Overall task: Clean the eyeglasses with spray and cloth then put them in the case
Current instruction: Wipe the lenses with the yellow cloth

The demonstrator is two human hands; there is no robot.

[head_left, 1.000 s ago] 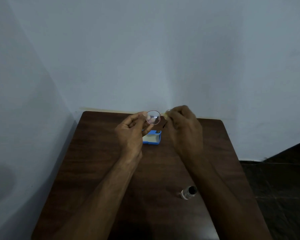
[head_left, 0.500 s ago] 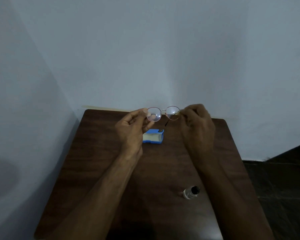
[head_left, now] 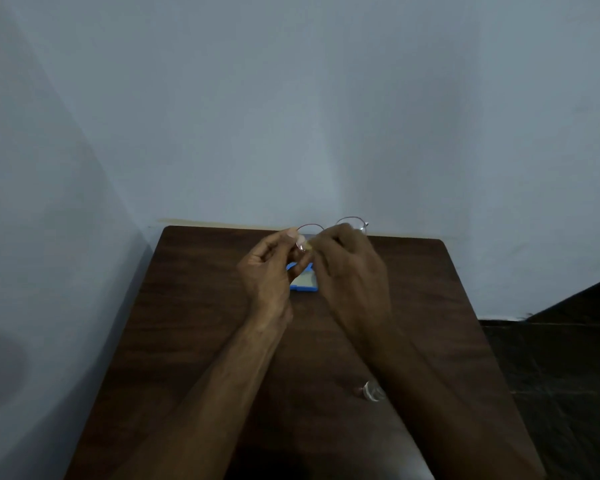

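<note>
Thin round-rimmed eyeglasses (head_left: 352, 224) are held up above the far part of the dark wooden table (head_left: 194, 323). My left hand (head_left: 269, 271) pinches the left lens rim. My right hand (head_left: 352, 275) is closed over the middle of the frame, with a small pale cloth (head_left: 309, 244) showing at its fingertips against the left lens. Only the upper rims and the right lens stick out past my fingers. A blue case (head_left: 303, 281) lies open on the table below my hands, mostly hidden by them. A small clear spray bottle (head_left: 369, 390) lies on its side by my right forearm.
The table stands in a corner of pale walls, with its far edge against the back wall. A dark floor (head_left: 568, 375) lies to the right of the table.
My right hand has moved left from the right end of the frame onto the left lens, covering most of the glasses. The hands are now close together.
</note>
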